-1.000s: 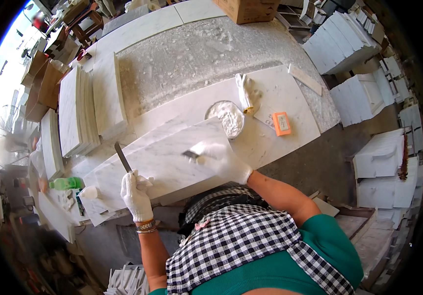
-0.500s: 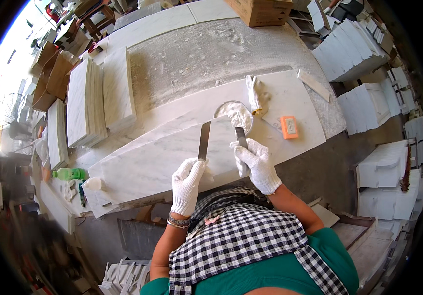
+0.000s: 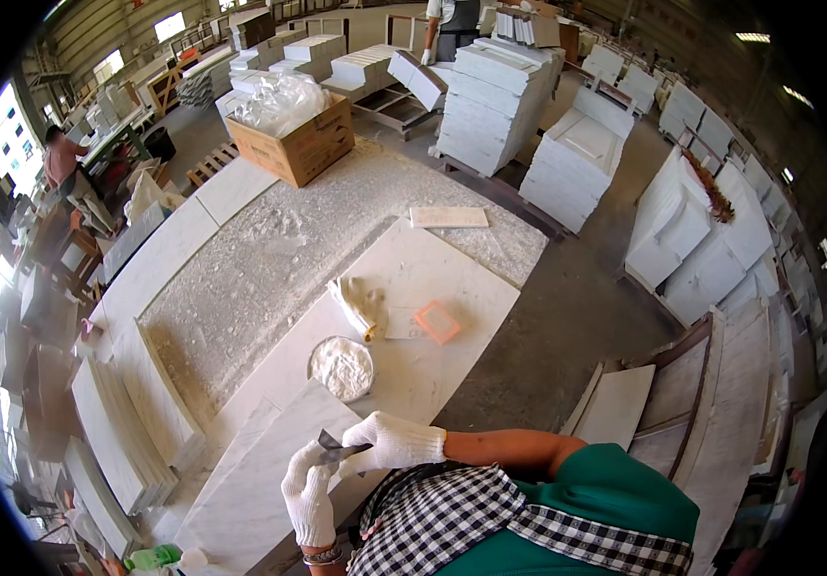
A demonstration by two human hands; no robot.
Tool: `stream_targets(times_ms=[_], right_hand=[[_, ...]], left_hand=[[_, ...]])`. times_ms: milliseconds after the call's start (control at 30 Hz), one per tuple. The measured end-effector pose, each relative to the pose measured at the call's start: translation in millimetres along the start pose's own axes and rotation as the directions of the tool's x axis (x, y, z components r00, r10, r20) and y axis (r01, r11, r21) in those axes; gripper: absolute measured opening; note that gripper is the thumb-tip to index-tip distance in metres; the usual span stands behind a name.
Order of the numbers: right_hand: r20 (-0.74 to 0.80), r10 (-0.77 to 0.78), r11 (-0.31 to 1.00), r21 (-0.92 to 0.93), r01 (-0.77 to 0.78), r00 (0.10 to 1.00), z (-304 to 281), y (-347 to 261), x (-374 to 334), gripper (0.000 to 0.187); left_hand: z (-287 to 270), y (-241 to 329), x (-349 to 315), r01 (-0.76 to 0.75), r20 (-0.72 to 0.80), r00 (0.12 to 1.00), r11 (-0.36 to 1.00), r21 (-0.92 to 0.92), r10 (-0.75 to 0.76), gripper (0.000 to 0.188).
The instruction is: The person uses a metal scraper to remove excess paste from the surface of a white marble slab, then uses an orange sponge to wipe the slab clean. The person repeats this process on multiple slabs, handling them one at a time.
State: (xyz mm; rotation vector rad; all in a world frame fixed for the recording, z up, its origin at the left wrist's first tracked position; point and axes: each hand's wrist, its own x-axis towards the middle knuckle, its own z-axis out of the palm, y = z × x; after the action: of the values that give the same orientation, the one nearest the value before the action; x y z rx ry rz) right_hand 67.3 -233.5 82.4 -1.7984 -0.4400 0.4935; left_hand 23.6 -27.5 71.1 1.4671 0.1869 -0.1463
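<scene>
Low in view, over a white marble slab [image 3: 250,485], my two gloved hands are close together. My left hand [image 3: 309,499] is closed on a flat metal scraper [image 3: 328,441]. My right hand [image 3: 402,441] reaches in from the right, closed on a second flat scraper [image 3: 349,452]; the blades meet or overlap, and I cannot tell whether they touch. Just beyond the hands is a round bowl holding white paste [image 3: 343,369]. Past it lie a spare white work glove [image 3: 358,305] and an orange rectangular block or box [image 3: 437,323].
A thin stone strip [image 3: 448,217] lies at the board's far end. Marble slabs [image 3: 118,437] lean at the left, near a green bottle [image 3: 153,557]. A cardboard box [image 3: 308,154] with clear plastic stands at the back. Stone stacks [image 3: 492,106] line the right; two people are farther off.
My view has swung to the right and up. The two scrapers, held upright and apart before, are now brought together, with the right hand turned sideways toward the left.
</scene>
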Motion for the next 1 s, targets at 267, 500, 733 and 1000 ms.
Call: stream_targets(times_ms=[267,500,733,1000], right_hand=[[-0.078,0.016,0.998,0.057,-0.011,0.997,-7.6,1.4,-9.0,0.031],[-0.086,0.135,0.990,0.052,-0.131,0.987,-9.6,4.3,-9.6,0.022],[-0.079,0.135,0.981,0.152,-0.122,0.988,-2.3,2.7,-1.8,0.021],[-0.081,0.102,0.993,-0.048,-0.106,0.992,-5.9,-6.5,4.5,0.025]], left_hand=[[11.4,8.4,10.0,0.021,0.201,0.978,0.988,0.152,-0.051,0.029],[17.0,16.3,17.9,0.101,0.265,0.957,0.992,0.080,-0.119,0.032],[8.4,13.0,19.3,0.052,0.312,0.949,0.999,-0.001,-0.049,0.034],[5.5,7.2,22.7,0.128,0.289,0.951,0.991,-0.046,-0.109,0.035]])
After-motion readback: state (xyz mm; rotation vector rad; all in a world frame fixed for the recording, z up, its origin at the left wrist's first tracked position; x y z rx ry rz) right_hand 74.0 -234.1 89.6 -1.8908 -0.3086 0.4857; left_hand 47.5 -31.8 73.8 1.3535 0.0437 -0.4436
